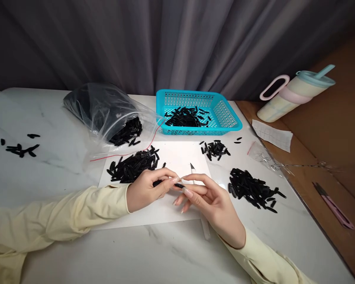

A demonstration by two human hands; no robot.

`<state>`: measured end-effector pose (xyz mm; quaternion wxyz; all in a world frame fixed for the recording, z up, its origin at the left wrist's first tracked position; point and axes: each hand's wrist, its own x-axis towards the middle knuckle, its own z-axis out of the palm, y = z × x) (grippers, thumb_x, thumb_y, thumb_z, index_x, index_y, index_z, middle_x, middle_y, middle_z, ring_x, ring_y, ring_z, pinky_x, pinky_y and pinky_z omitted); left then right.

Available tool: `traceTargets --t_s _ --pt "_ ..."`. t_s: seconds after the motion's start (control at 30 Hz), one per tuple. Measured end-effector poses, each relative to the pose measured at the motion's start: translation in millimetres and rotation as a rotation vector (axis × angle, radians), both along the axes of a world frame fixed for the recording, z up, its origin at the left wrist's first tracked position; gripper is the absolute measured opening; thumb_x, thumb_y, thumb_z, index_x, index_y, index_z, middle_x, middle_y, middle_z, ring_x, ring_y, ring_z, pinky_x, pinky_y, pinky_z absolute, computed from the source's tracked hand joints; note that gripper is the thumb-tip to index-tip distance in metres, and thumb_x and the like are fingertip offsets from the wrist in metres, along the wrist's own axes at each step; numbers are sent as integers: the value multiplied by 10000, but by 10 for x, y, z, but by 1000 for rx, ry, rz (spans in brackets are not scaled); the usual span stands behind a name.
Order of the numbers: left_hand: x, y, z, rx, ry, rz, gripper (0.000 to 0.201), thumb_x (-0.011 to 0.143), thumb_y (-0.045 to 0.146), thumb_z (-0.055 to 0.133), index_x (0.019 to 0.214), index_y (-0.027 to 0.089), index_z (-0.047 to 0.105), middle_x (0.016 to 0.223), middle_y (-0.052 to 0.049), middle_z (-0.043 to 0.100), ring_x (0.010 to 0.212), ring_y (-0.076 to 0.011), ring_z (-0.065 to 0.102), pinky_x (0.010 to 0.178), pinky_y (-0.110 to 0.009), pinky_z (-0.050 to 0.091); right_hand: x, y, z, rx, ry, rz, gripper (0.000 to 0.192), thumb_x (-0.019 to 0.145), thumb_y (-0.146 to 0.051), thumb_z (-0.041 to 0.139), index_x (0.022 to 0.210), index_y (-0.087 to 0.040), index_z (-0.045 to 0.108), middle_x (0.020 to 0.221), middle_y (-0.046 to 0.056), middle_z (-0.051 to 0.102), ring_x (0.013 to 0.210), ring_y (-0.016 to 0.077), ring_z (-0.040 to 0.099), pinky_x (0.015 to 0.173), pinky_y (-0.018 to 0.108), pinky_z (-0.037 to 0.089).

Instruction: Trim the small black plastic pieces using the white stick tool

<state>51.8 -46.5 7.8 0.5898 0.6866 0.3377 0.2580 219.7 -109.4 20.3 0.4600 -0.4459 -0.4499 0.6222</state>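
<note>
Turquoise basket (225,112), black pieces (130,166) on white sheet (177,157), grey-veined white marble table (47,169), pale yellow sleeves (62,215), grey curtain (165,39)

no readable text, paper slip (272,135) print too small to read

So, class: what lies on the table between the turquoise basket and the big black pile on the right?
In the head view, a small heap of black pieces lies between the turquoise basket and the big black pile, plus two stray pieces.
</note>
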Motion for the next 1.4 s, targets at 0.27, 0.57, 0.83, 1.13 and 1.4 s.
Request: traceTargets --t_s 0.27,0.57,0.83,1.13,1.4 --pt "-17 10 -24 -165 -76 -18 288 886 330 418 882 99 590 435 94 350 359 -33 295 382 -170 281 -6 -34 -15 99 -63 -44 176 871 -234 545 1034 -197 488 850 53 703 706 160 667 580 277 574" --pt "-46 46 14 -664 -229 -26 339 797 330 581 1013 77 646 405 91 334 304 -24 255 279 -138 178 -23 -115 -93 362 -479 -143 228 866 -138 515 1080 -214 488 883 33 700 659 112 650 581 198 543" --pt "-64 113 75 -936 -216 -217 280 783 204 588 1037 106 654 396 89 320 303 -11 215 273 -108 166 -38 -108 -124 510 -542 -85 370 843 -69 507 1179 -214 457 908 18 680 716 94 647 699 180 539" --pt "-75 148 170 -1008 -120 -355 409 803 169 555 1212 147 551 395 92 310 318 -22 191 291 -112 165 -50 -125 -93 453 -539 -80 229 860 -135 523 1062 -225 460 727 -20 665 613 106 627 625 211 534" --pt "-81 147 131 -997 -77 -372 508 773 215 614 1266 156 507 384 99 301 307 -25 198 298 -135 162 -54 -148 -113 321 -515 -128 187 829 -174 561 917 -241 410 676 -28 684 588 127 642 485 199 486"
